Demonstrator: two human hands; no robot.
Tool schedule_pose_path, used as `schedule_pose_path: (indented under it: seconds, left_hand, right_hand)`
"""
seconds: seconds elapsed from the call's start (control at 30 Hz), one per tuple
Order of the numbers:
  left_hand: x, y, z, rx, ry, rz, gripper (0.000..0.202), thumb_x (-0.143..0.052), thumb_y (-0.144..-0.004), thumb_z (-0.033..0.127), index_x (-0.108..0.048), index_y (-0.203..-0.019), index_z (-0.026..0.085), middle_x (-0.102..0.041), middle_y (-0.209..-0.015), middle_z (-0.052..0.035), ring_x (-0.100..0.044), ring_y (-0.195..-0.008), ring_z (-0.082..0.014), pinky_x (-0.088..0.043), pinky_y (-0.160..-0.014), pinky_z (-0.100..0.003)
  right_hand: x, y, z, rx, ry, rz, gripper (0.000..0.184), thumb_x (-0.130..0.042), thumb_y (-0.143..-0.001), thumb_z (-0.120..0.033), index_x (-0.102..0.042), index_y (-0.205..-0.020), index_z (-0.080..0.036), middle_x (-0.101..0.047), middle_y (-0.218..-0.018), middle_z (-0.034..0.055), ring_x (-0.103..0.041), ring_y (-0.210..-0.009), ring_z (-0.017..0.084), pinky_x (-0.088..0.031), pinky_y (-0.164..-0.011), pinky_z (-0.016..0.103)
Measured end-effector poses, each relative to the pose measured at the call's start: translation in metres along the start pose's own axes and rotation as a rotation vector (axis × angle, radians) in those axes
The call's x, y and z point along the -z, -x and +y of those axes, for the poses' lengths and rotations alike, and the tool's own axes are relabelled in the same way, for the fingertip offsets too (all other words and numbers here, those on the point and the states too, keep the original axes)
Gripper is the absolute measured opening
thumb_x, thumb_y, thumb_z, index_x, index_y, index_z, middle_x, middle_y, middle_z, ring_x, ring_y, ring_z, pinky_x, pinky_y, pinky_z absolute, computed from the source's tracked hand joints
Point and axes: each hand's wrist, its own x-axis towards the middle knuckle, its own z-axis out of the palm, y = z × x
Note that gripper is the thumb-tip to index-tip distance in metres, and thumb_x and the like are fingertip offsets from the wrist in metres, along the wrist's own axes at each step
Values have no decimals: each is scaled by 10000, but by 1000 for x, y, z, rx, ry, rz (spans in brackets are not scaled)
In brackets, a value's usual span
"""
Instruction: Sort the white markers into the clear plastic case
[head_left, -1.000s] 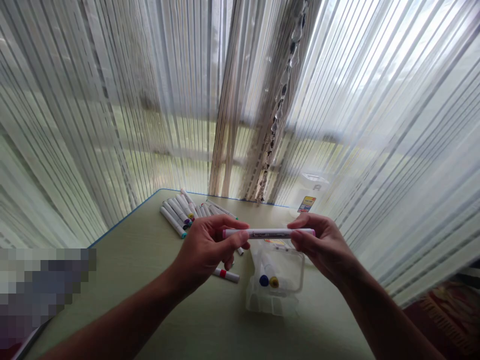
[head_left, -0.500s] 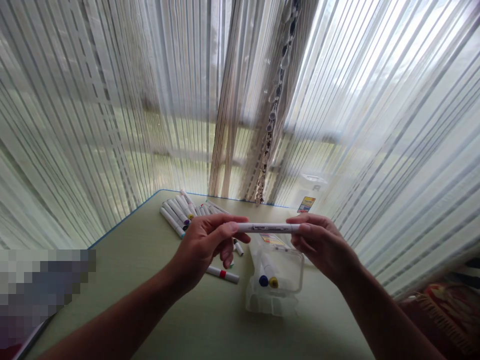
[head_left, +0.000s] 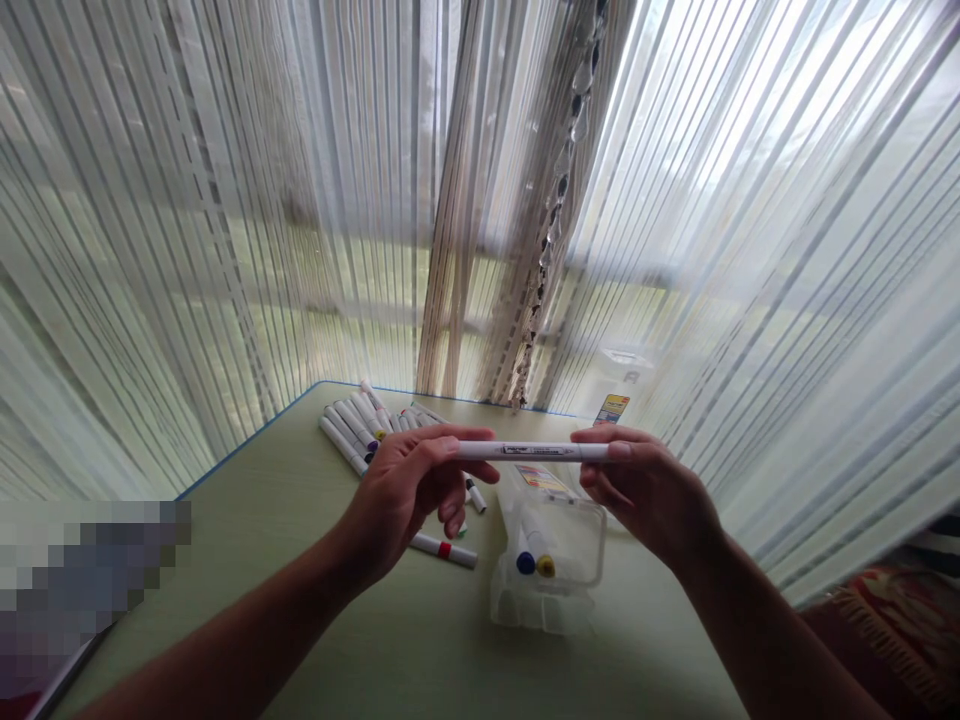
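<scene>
I hold a white marker pen (head_left: 534, 451) level in the air, one end in each hand. My left hand (head_left: 409, 495) pinches its left end between thumb and fingers. My right hand (head_left: 645, 490) pinches its right end the same way. The marker hangs above a clear plastic box (head_left: 581, 560) that stands on the pale green table (head_left: 300, 520). Inside the box lie two markers, one with a blue cap (head_left: 526, 562) and one with a yellow cap (head_left: 547, 566).
Several loose white markers (head_left: 358, 425) lie in a row at the table's far edge. One with a red band (head_left: 444, 549) rests under my left hand. Striped sheer curtains (head_left: 225, 200) hang close behind and to the right of the table. A blurred patch covers the lower left.
The marker rose a little in my hands and turned about its length, so the pink caps seen a second ago no longer show. Both hands kept their hold.
</scene>
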Motion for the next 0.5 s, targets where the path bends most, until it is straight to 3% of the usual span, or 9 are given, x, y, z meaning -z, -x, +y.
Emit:
schedule_pose_path:
  seconds: [0.23, 0.5]
  left_hand:
    - [-1, -2, -4, -118, -314, 44, 288, -653, -896, 305, -707, -1053, 69, -744, -773, -82, -521, -416, -70, -468, -396, -202]
    - [-1, -1, -5, -103, -379, 41, 350, -755, -837, 349, -706, -1061, 84, -734, -752, -54, -529, -429, -66, -488, -412, -198]
  right_hand:
    - [4, -3, 6, 43, -24, 5, 192, -764, -698, -348, -821, -793, -191, -732, -566, 81, -408, -331, 93, -223, -340, 229]
    - [5, -1, 12, 109, 41, 37, 216, -863, -710, -335, -818, -856, -182, -739, -596, 69, -427, -335, 64, -241, -340, 194]
